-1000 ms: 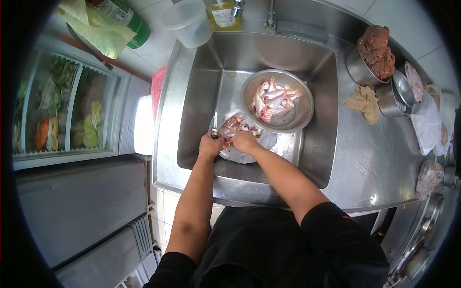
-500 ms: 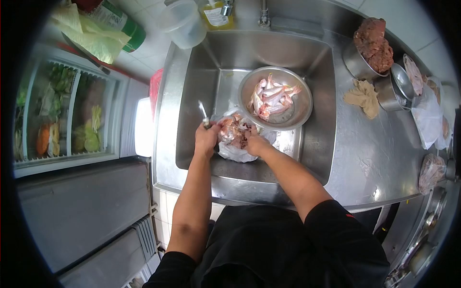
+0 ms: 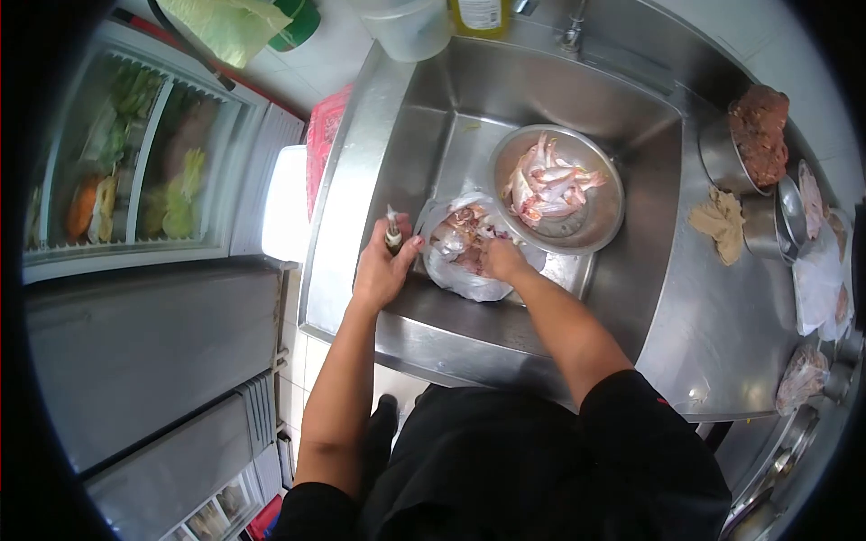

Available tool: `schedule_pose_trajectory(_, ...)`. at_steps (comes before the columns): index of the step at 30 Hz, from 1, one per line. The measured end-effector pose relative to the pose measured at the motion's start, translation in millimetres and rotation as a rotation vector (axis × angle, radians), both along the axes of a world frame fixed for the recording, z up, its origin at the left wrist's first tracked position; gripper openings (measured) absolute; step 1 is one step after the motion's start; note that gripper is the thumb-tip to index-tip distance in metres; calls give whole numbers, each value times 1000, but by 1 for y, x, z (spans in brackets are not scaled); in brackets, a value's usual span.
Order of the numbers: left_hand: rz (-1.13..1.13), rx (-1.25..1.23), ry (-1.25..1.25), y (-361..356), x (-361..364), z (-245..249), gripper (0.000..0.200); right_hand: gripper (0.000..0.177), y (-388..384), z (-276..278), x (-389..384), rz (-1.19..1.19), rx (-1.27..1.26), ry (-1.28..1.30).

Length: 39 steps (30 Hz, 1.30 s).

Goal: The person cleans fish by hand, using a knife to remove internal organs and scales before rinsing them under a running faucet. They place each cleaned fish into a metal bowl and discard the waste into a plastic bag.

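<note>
My left hand (image 3: pixel 386 261) is closed around a small knife (image 3: pixel 393 236), held upright at the sink's left wall, its blade seen almost end-on. A white plastic bag (image 3: pixel 465 281), full of fish scraps (image 3: pixel 465 234), sits open in the sink (image 3: pixel 433 329). Into its right side reaches my right hand (image 3: pixel 505 260), fingers curled down among the scraps; their tips are hidden, and what they grip does not show. Just behind that hand, a round metal bowl (image 3: pixel 603 230) holds several pale pink fish (image 3: pixel 550 185).
On the right counter stand a metal pot (image 3: pixel 719 153) with ground meat (image 3: pixel 760 135), a tan cloth (image 3: pixel 719 225) and plastic bags (image 3: pixel 816 279). A clear plastic container (image 3: pixel 406 32) and a bottle of yellow liquid (image 3: pixel 480 16) line the back. A glass-fronted fridge (image 3: pixel 248 171) is at left.
My left hand, with the knife, has moved left, away from the bag, and the blade has turned. My right hand stays at the bag's right side. The whole view has shifted and tilted.
</note>
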<state>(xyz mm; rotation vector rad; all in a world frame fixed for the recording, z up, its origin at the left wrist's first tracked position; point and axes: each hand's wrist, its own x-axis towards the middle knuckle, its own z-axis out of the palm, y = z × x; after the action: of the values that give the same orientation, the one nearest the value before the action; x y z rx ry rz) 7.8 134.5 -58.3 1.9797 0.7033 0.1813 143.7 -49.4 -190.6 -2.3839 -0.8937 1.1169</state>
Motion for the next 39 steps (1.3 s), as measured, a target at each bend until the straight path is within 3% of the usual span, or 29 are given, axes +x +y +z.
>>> schedule_pose_trajectory(4, 79, -127, 65, 2, -28, 8, 57, 45, 35, -39, 1, 40, -2, -99)
schedule_pose_trajectory(6, 75, -67, 199, 4, -36, 13, 59, 44, 47, -49, -2, 56, 0, -210)
schedule_pose_trajectory(8, 60, -47, 265, 4, -36, 17, 60, 41, 60, -66, 0, 78, -48, -120)
schedule_pose_trajectory(10, 58, 55, 160, 1, -39, 16, 59, 37, 78, -70, 5, 101, -96, -38)
schedule_pose_trajectory(11, 82, 44, 140, 1, -42, 13, 60, 37, 83, -71, 6, 215, -144, -16)
schedule_pose_trajectory(15, 129, 2, 64, 3, -49, 6, 65, 42, 105, -95, 1, 206, -168, 8)
schedule_pose_trajectory(17, 128, -40, 14, 4, -50, 7, 65, 42, 118, -65, 3, 330, -166, -69)
schedule_pose_trajectory(19, 138, -99, -17, 5, -52, 6, 66, 41, 122, -82, -4, 350, -130, -220)
schedule_pose_trajectory(22, 121, -147, -68, 5, -54, 5, 68, 40, 134, -84, 0, 478, -172, -208)
schedule_pose_trajectory(25, 94, -133, -120, 7, -57, -1, 68, 38, 143, -138, 2, 650, -221, -210)
schedule_pose_trajectory(28, 89, -146, -138, 8, -57, -1, 68, 34, 135, -189, -5, 460, -11, -277)
schedule_pose_trajectory(31, 97, -156, -120, 7, -57, 0, 67, 35, 153, -215, 2, 370, -124, -39)
schedule_pose_trajectory(32, 95, -148, -119, 8, -57, 1, 67, 37, 160, -220, 5, 481, -217, -68)
schedule_pose_trajectory(34, 89, -119, -107, 8, -57, 3, 66, 45, 179, -203, 5, 699, -405, -126)
schedule_pose_trajectory(39, 72, -95, -129, 8, -56, 2, 66, 47, 172, -110, 1, 531, -401, -126)
